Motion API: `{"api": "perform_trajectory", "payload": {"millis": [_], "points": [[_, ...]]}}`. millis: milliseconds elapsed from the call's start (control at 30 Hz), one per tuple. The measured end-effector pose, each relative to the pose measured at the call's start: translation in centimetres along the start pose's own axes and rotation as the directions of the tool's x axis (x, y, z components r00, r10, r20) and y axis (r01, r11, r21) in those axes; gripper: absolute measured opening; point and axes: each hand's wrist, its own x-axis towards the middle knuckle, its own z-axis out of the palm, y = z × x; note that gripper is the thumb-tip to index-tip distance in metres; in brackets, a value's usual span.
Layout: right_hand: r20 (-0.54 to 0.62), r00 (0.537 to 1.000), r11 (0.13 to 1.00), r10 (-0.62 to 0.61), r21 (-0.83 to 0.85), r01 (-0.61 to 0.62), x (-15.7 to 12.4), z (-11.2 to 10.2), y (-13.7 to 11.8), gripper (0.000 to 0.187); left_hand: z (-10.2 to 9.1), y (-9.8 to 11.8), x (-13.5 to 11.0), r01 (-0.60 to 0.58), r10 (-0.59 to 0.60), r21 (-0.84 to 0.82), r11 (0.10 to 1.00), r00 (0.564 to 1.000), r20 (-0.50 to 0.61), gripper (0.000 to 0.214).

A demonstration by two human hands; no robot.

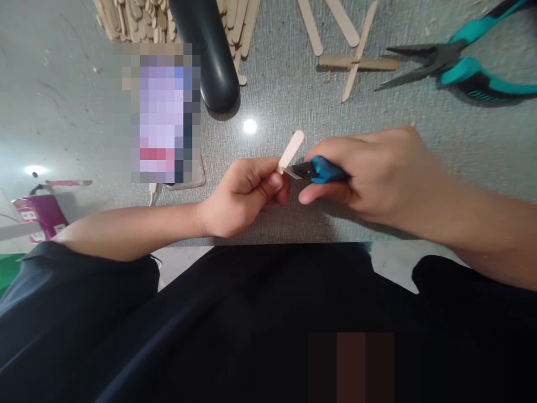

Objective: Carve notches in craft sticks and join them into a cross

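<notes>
Between the thumb and fingers of my left hand (pixel 247 193) is a wooden craft stick (pixel 292 150), its rounded end pointing up and away from me. The lower part of the stick is hidden by the fingers. My right hand (pixel 373 173) is closed around a utility knife (pixel 325 169) with a blue and black body. Its short blade reaches left to the stick, right by the left fingertips; whether it cuts into the wood I cannot tell. Both hands are just above the grey table (pixel 260 224), near its front edge.
Needle-nose pliers (pixel 444 59) with teal handles lie open at the back right. Beside them, two craft sticks form a cross (pixel 356 64), with two more behind. A black rounded case (pixel 210 50) lies near a stick pile (pixel 140 19). A blurred phone (pixel 161 117) is at left.
</notes>
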Motion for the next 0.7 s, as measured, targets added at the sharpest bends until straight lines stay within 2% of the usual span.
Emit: {"api": "perform_trajectory", "payload": {"millis": [67,167,300,400,700], "points": [[0.001,1.000,1.000,0.006,-0.017,-0.006,0.3,0.1,-0.2,0.119,0.0,-0.4,0.1,0.009,-0.010,-0.037,0.999,0.999,-0.038,0.058],[-0.042,0.999,0.999,0.013,-0.034,-0.014,0.6,0.3,0.0,0.122,-0.1,-0.7,0.2,-0.037,0.033,-0.038,0.999,0.995,-0.097,0.055],[-0.117,0.993,1.000,-0.003,-0.021,0.000,0.5,0.4,1.0,0.109,-0.3,-0.2,0.1,-0.064,0.077,0.100,0.993,0.988,-0.132,0.047],[-0.126,0.992,1.000,-0.018,-0.007,0.018,0.1,0.3,1.7,0.099,-0.2,0.2,-0.1,-0.075,0.103,0.174,0.982,0.982,-0.159,0.041],[-0.100,0.994,0.998,-0.045,0.028,0.048,-0.4,0.0,2.4,0.089,0.3,0.3,-0.1,-0.010,0.034,0.141,0.990,0.984,-0.173,0.042]]}}
